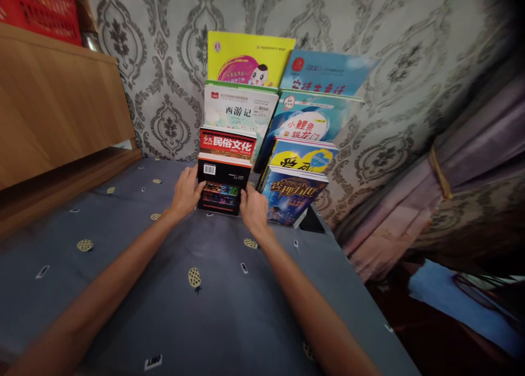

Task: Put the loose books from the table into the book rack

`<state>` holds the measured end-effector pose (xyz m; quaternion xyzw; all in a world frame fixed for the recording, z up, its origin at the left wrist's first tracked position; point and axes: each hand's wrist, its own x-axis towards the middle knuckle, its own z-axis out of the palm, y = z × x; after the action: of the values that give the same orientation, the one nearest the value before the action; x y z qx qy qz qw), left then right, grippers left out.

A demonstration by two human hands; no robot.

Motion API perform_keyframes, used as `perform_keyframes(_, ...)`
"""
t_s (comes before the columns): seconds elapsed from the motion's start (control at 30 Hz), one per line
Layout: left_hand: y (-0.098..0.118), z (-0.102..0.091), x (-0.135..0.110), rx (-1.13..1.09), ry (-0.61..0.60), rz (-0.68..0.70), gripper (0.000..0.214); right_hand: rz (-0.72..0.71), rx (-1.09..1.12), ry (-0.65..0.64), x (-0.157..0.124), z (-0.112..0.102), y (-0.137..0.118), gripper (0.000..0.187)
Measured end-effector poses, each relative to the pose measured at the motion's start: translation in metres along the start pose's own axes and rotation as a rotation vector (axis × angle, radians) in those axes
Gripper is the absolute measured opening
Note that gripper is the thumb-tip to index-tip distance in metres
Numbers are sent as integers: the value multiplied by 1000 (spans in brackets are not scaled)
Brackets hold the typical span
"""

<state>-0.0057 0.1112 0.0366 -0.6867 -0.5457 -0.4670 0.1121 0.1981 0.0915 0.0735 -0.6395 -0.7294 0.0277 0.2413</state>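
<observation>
A black book with a barcode label stands upright at the front of the left row of books. At its left edge is my left hand, fingers closed on the side. My right hand grips the opposite edge. Behind the black book rise a red-covered book, a pale book and a yellow book. To the right, a second row begins with a dark blue book. Behind that stand a blue-and-yellow book, a teal book and a blue book.
Patterned wallpaper backs both rows. The books rest on a grey-blue cloth printed with pineapples. A wooden cabinet with a red basket stands at left. At right hang a curtain and, lower, a light-blue cloth.
</observation>
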Motion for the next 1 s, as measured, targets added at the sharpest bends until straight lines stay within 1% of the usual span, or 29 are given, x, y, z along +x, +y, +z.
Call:
perform_keyframes(0.2,0,-3,3,-33,-2,-9,39,31,-27,-20,-6,0,-4,32)
perform_keyframes(0.37,2,-5,5,39,-6,11,36,2,-69,-52,-7,3,-2,32)
perform_keyframes(0.53,2,-7,3,55,-23,34,37,-26,-110,-93,-10,8,4,29)
perform_keyframes(0.73,3,-8,1,75,-50,7,26,-60,-207,-113,-14,9,5,29)
perform_keyframes(1.0,6,-8,4,83,-69,-26,20,-65,-216,-128,-12,14,5,31)
